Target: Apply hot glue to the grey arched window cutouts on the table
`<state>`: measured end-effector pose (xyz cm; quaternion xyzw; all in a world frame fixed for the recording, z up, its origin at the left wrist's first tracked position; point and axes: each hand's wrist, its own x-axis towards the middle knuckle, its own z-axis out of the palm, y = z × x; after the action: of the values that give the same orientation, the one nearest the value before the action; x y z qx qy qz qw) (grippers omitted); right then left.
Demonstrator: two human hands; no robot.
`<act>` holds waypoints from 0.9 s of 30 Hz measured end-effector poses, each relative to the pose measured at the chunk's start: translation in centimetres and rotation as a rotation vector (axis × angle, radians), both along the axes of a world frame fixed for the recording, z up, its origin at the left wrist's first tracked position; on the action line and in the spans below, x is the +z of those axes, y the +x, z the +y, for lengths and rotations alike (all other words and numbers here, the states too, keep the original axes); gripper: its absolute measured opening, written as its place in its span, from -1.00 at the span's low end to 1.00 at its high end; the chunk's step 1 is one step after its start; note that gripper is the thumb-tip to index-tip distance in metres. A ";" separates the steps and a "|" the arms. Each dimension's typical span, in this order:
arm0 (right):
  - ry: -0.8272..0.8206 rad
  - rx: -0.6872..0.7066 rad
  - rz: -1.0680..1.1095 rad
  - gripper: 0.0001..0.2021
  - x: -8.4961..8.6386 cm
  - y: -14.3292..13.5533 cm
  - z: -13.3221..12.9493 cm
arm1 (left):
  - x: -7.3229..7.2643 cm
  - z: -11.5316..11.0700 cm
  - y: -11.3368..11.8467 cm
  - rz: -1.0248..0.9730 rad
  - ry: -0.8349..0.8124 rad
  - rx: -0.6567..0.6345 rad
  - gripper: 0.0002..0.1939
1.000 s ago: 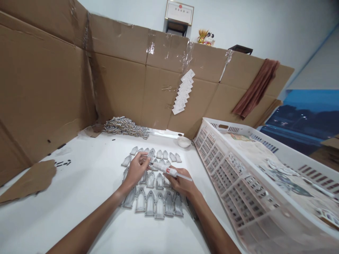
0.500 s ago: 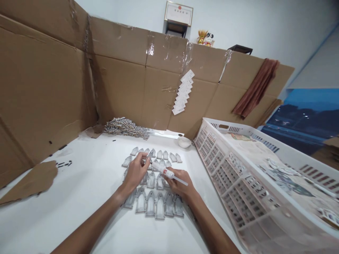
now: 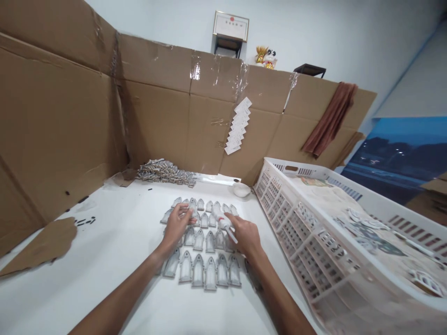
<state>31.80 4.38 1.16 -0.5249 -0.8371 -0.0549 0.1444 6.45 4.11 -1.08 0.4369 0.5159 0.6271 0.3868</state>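
Rows of small grey-and-white arch-shaped pieces (image 3: 198, 271) lie on the white table (image 3: 115, 251). My left hand (image 3: 177, 224) is at the left of the back rows, its thumb and fingers pinching one arched piece (image 3: 193, 205) held up with its pointed end away from me. In my right hand (image 3: 245, 232) is a white squeeze tube (image 3: 224, 221) with a red mark, its narrow end pointing up and away over the pieces. The tube is now apart from the piece in my left hand. My right fingers partly cover the tube.
A heap of similar pieces (image 3: 164, 171) lies at the back left, with a small white bowl (image 3: 241, 189) to its right. A white plastic crate (image 3: 279, 218) stands on the right. Cardboard walls (image 3: 157, 121) enclose the table; a torn cardboard piece (image 3: 38, 242) lies left.
My right hand has moved right, drawing the tube away from the piece in my left hand. The left hand has shifted slightly left, and the view has tilted a little.
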 end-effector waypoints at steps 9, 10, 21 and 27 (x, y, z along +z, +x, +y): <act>0.062 -0.605 0.247 -0.65 1.8 5.4 2.2 | 0.7 -0.5 0.2 0.076 -0.046 -0.062 -0.39; 0.062 -0.629 0.304 -0.63 1.5 6.0 2.4 | 0.4 -0.2 0.4 0.130 -0.051 -0.069 -0.40; 0.019 -0.596 0.394 -0.71 -1.0 6.2 3.5 | 0.0 6.3 9.0 0.664 -0.146 -0.276 -0.63; 0.042 -0.551 0.439 -0.79 -1.1 6.0 3.6 | 0.5 7.2 11.0 0.880 -0.213 -0.320 -0.62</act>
<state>37.77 8.03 0.02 -0.7272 -0.6116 0.0052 0.3115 17.50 11.33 -0.55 0.6929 0.6182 0.2588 0.2660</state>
